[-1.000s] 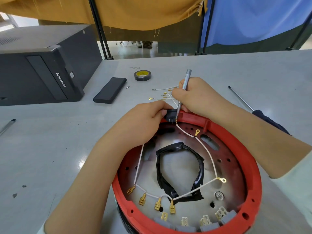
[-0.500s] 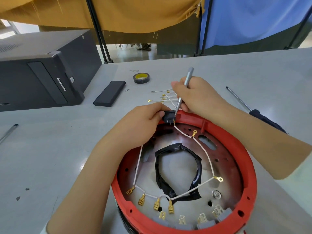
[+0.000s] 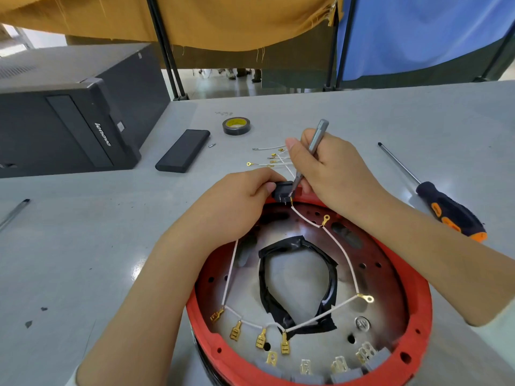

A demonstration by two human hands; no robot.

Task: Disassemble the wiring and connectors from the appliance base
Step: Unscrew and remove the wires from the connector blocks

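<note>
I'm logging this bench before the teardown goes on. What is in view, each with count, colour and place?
base: one, red rim, near centre
connector: one, black, at base's far rim
wire harness: one, white with brass terminals, inside base
taped loop: one, black, base middle
loose wires: a few, white, table beyond hands
tape roll: one, black and yellow, far centre
computer: one, black, far left
flat case: one, black, beside computer
screwdriver: one, black and orange, right
small driver: one, grey, tip at connector
left hand: grips connector
right hand: holds small driver
</note>
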